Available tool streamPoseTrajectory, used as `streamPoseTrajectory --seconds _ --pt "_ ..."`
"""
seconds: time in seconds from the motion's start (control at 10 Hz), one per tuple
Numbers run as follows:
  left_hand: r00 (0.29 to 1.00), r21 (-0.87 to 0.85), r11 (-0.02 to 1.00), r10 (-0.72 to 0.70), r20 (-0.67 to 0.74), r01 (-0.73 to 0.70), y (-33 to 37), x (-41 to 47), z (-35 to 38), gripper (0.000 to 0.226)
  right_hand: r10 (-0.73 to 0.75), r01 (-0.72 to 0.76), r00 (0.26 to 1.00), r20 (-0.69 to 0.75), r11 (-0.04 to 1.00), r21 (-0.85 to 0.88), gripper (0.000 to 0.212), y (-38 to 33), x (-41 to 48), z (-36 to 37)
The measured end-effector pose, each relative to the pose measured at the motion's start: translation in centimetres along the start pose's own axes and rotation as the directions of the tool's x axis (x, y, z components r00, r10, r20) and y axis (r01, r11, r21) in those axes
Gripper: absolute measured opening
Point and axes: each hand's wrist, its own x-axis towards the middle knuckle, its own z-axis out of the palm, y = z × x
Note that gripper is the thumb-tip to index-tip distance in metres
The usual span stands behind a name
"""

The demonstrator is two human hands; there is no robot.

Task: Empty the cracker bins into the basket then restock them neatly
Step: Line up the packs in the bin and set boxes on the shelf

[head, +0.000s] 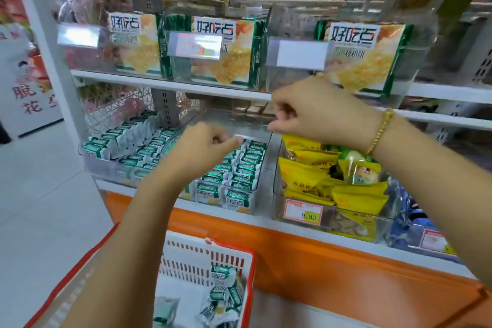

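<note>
Starting from the middle bin [267,165]: it's a clear plastic tub set on the lower shelf, and the front part is packed with cracker packets [239,168], shiny green-and-white foil with crimped white ends. The packets are lined up in two rows running front to back. Each one's long axis is laid across the bin, with labels tipped up toward the camera. The back stretch of the tub is bare clear plastic, so that's where the open room is.

Right above that gap, a white packet end [242,136] is pinched in the grip of the left hand [205,146], fingers curled in tight. The right hand [306,112] is held a bit higher and further back, near the upper shelf's edge. Its fingers are curled with something pale among them, but whether the grip is clamped on anything can't be told through the blur. A gold bracelet [380,130] is worn on that wrist.

The left bin [106,168] is filled with the same packets, rows angled. On the other side, yellow bags [319,181] are heaped in another clear tub with a price tag [302,212] stuck on the front. Flat cracker boxes [221,50] are stood upright on the shelf above.

Down below, past the orange base [319,255], a red-rimmed white mesh basket [191,258] is seen, with a few loose packets [223,290] jumbled in its right corner.
</note>
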Motion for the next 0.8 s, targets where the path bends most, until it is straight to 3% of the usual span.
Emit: streamPoseTrajectory --seconds 0.1,0.2,0.3,0.4,0.5,0.6,0.7,0.8 --pt "0.945 0.025 0.956 -0.294 0.143 0.294 -7.7 -3.6 1.9 0.046 -0.142 0.104 0.954 0.265 0.983 0.152 0.019 -4.8 -0.5 7.9" --pt "0.816 0.069 0.853 -0.517 0.260 0.518 -14.4 -7.9 5.2 0.037 -0.229 0.074 0.849 0.476 0.944 0.322 0.022 -8.3 0.0 17.1" --pt "0.594 0.126 0.683 -0.700 0.397 0.720 -20.4 -12.3 8.1 0.026 -0.246 -0.002 0.710 0.659 0.936 0.351 0.044 -10.5 0.5 25.4" --pt "0.471 0.168 0.585 -0.765 0.439 0.794 -25.6 -15.8 10.4 0.032 -0.193 -0.030 0.633 0.749 0.961 0.274 0.050 -11.8 0.4 31.9" --pt "0.425 0.152 0.542 -0.778 0.462 0.827 -28.9 -17.4 13.4 0.030 -0.126 -0.010 0.540 0.832 0.988 0.155 0.015 -12.4 -0.8 36.6" --pt "0.417 0.116 0.548 -0.742 0.525 0.828 -30.3 -16.3 17.2 0.021 -0.019 0.004 0.481 0.877 1.000 0.020 0.018 -12.5 -2.0 39.3" --pt "0.387 0.031 0.493 -0.719 0.578 0.869 -30.6 -14.4 21.1 0.030 0.023 -0.008 0.459 0.888 1.000 -0.022 0.019 -12.3 -2.1 40.9" --pt "0.319 0.051 0.438 -0.726 0.609 0.897 -31.0 -12.3 25.5 0.037 0.060 -0.071 0.401 0.914 0.997 -0.034 0.022 -12.4 -1.9 41.4"
